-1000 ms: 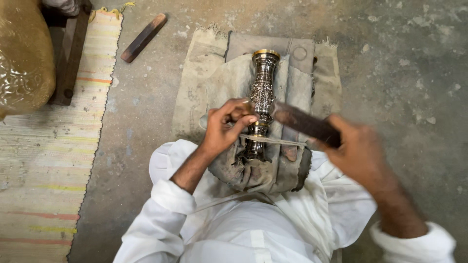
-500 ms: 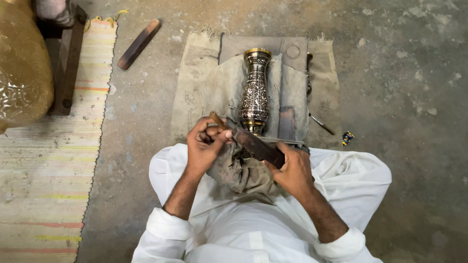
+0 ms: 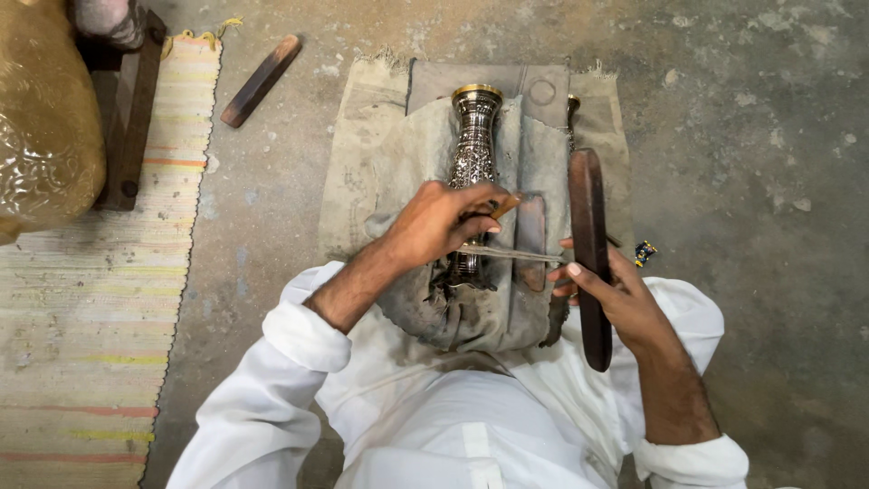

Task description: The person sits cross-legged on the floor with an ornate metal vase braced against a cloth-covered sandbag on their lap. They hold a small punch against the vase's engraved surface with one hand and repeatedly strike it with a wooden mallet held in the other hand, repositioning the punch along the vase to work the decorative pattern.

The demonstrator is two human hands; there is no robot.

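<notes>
An engraved metal vase (image 3: 472, 149) with a brass rim lies lengthwise on a grey cloth (image 3: 389, 154) on the floor, its base toward me. My left hand (image 3: 444, 220) rests over the vase's lower half and pinches a thin chisel (image 3: 511, 254) that lies across it; the fingers also hold a short wooden stub. My right hand (image 3: 615, 294) grips a long dark wooden stick (image 3: 589, 244), held upright to the right of the vase and apart from it.
A second dark wooden stick (image 3: 261, 80) lies on the concrete floor at the upper left. A striped mat (image 3: 90, 308) covers the left side, with a large brass vessel (image 3: 41, 127) and a dark wooden block (image 3: 131, 109) on it. A small wrapper (image 3: 644, 253) lies right.
My right hand has swung the wooden stick away from the chisel, out to the right and upright. My left hand stays on the vase with the chisel.
</notes>
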